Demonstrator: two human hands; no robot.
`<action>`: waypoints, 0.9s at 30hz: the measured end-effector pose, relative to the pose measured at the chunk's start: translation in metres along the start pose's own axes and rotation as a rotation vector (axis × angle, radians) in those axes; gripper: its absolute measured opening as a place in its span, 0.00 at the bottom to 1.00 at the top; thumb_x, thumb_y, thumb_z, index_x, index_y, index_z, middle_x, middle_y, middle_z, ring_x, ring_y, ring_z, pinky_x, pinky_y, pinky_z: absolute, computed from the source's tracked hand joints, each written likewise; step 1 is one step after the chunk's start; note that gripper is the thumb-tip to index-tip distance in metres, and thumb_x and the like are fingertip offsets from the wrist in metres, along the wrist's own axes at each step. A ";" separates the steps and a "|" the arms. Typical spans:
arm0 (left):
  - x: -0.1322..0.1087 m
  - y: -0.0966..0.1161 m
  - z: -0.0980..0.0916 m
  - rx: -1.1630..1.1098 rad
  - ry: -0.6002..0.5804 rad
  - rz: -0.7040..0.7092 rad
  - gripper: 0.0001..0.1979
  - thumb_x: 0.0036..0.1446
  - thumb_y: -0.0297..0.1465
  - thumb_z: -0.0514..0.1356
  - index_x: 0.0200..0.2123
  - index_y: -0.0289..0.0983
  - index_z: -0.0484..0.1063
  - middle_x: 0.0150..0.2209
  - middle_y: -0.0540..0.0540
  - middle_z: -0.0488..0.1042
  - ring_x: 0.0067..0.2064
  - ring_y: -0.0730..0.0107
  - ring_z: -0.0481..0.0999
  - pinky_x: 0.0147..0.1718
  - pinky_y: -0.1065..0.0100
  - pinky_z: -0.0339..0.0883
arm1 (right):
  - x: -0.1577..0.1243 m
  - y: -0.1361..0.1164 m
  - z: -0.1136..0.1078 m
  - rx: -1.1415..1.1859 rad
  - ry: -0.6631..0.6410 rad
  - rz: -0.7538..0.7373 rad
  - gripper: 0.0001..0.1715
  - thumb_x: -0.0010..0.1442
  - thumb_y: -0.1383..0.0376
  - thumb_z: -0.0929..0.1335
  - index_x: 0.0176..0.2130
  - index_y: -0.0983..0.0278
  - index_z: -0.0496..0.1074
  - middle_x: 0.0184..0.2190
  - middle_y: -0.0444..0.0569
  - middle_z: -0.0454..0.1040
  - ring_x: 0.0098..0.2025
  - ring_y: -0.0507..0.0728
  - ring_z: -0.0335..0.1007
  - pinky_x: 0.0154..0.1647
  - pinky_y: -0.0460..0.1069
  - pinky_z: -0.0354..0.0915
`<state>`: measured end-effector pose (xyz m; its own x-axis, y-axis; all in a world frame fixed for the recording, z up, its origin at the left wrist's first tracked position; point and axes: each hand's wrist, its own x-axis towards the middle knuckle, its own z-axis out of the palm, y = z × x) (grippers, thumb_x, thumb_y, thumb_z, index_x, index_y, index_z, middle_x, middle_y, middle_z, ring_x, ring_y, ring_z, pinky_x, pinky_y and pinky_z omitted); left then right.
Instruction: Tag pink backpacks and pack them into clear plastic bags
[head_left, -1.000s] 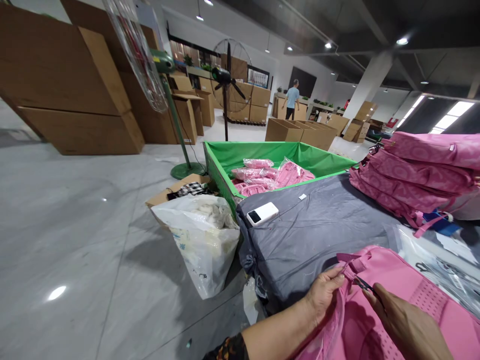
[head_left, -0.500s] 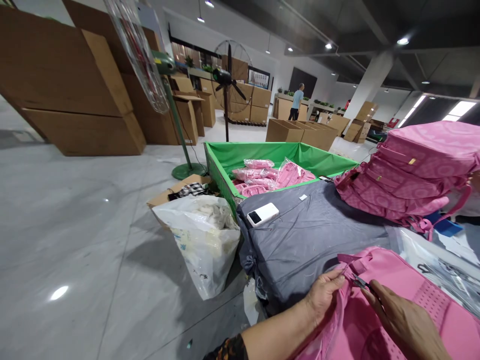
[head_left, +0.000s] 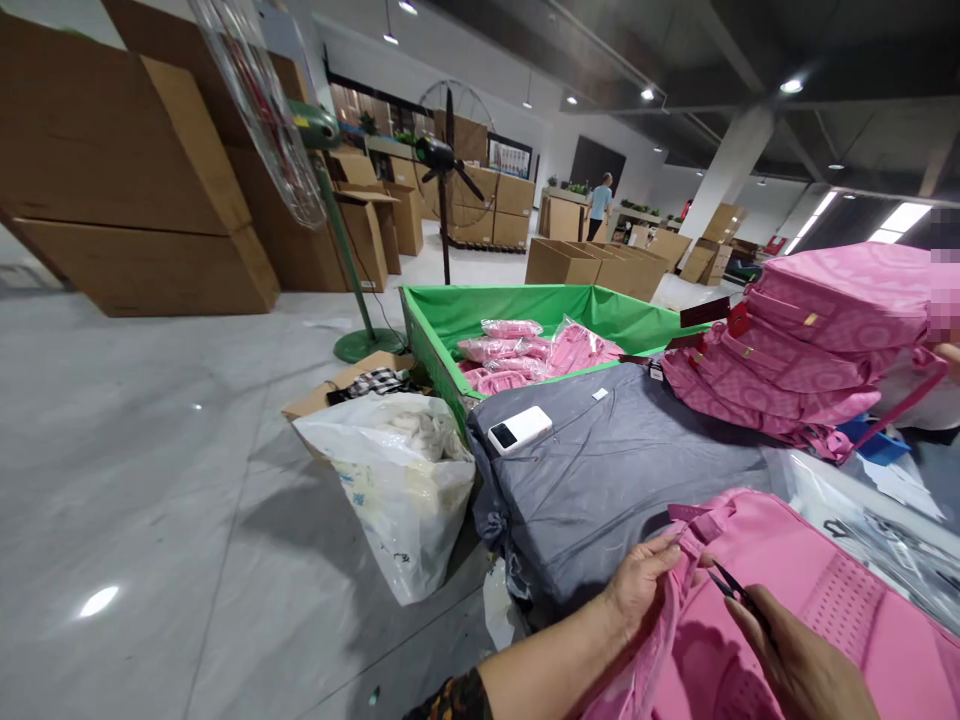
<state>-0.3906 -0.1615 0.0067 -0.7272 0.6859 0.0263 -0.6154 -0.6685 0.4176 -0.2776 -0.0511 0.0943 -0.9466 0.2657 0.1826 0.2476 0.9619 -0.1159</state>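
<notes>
A pink backpack (head_left: 810,610) lies on the grey cloth-covered table (head_left: 600,470) at the lower right. My left hand (head_left: 641,585) pinches the backpack's top edge beside its carry loop, fingers closed on the fabric. My right hand (head_left: 799,660) is closed round small black snips (head_left: 727,582), whose blades point at the fabric just right of my left thumb. A white phone (head_left: 520,428) rests on the table's far left corner.
A stack of pink backpacks (head_left: 810,350) is held up by another person at the right. A green bin (head_left: 450,330) holds bagged pink items. A white plastic sack (head_left: 397,480) and cardboard box stand on the floor. Two standing fans, cartons and a distant person fill the hall.
The stack of pink backpacks has been lifted and shifted left over the table. My right hand with the snips has drawn slightly back from the fabric edge. The distant person walked right.
</notes>
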 end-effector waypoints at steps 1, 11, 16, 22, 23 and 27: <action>0.000 0.000 0.000 -0.002 -0.001 0.002 0.27 0.44 0.41 0.75 0.44 0.29 0.82 0.35 0.39 0.81 0.32 0.71 0.75 0.40 0.69 0.66 | 0.005 0.001 -0.001 -0.001 -0.015 0.036 0.29 0.71 0.43 0.51 0.33 0.54 0.66 0.23 0.42 0.75 0.26 0.60 0.77 0.24 0.49 0.63; 0.002 -0.006 -0.004 -0.027 0.013 0.003 0.24 0.39 0.42 0.77 0.35 0.30 0.82 0.28 0.45 0.79 0.28 0.72 0.75 0.40 0.68 0.68 | 0.022 0.006 0.011 0.012 -0.070 0.022 0.29 0.71 0.45 0.51 0.31 0.55 0.66 0.26 0.42 0.78 0.29 0.58 0.76 0.27 0.48 0.63; 0.000 -0.004 -0.001 0.009 -0.005 0.020 0.24 0.40 0.42 0.76 0.38 0.31 0.83 0.32 0.43 0.81 0.32 0.68 0.77 0.46 0.65 0.67 | 0.023 0.011 0.007 -0.043 -0.072 -0.013 0.24 0.70 0.48 0.54 0.32 0.55 0.66 0.24 0.41 0.76 0.28 0.58 0.75 0.27 0.49 0.60; -0.001 -0.002 0.000 0.068 -0.020 0.037 0.27 0.43 0.43 0.74 0.44 0.32 0.82 0.35 0.40 0.82 0.39 0.59 0.80 0.53 0.58 0.64 | 0.024 0.007 0.009 -0.022 -0.046 -0.011 0.26 0.71 0.47 0.52 0.35 0.53 0.69 0.27 0.40 0.78 0.30 0.58 0.77 0.29 0.49 0.64; -0.001 -0.003 -0.001 0.069 -0.019 0.032 0.27 0.43 0.43 0.74 0.44 0.32 0.82 0.35 0.40 0.82 0.39 0.58 0.80 0.53 0.57 0.65 | 0.024 0.008 0.010 -0.038 -0.039 -0.028 0.26 0.71 0.47 0.52 0.34 0.53 0.69 0.27 0.40 0.79 0.30 0.58 0.77 0.28 0.49 0.64; 0.000 -0.003 -0.002 0.061 -0.029 0.033 0.27 0.44 0.44 0.74 0.44 0.31 0.82 0.34 0.42 0.82 0.38 0.60 0.79 0.51 0.60 0.65 | 0.027 0.024 0.016 -0.153 0.062 -0.189 0.23 0.71 0.52 0.53 0.37 0.54 0.71 0.32 0.43 0.80 0.32 0.57 0.78 0.25 0.47 0.62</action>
<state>-0.3894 -0.1607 0.0034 -0.7373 0.6723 0.0666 -0.5707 -0.6726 0.4711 -0.3003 -0.0221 0.0813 -0.9658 0.0795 0.2468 0.1006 0.9922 0.0740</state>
